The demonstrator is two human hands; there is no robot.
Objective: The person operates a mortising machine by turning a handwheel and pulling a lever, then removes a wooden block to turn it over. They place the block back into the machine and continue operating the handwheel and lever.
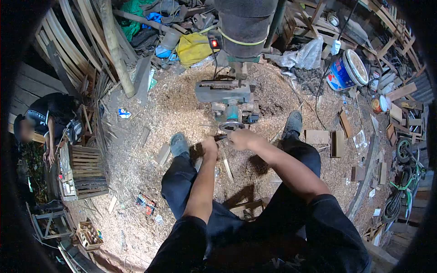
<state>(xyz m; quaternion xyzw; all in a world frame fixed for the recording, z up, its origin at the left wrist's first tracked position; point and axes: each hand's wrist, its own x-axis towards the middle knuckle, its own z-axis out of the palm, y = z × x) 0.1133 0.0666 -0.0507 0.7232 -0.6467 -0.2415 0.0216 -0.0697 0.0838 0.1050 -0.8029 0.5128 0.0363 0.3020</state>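
In front of me stands a drilling or mortising machine with a vise-like table (224, 94) and a handwheel (229, 127) on its near side. My left hand (210, 148) is closed around a dark handle (220, 137) just below the wheel. My right hand (242, 139) is closed at the wheel's lower right rim, its fingers partly hidden. A narrow wooden workpiece (221, 84) lies along the top of the table, under the machine's spindle (239, 75).
Wood shavings cover the floor around my shoes. A white bucket (357, 68), a yellow sack (195, 49) and wooden blocks (337, 144) lie about. To the left a person (52, 113) sits beside a slatted crate (86, 172). A cable (320, 98) trails at right.
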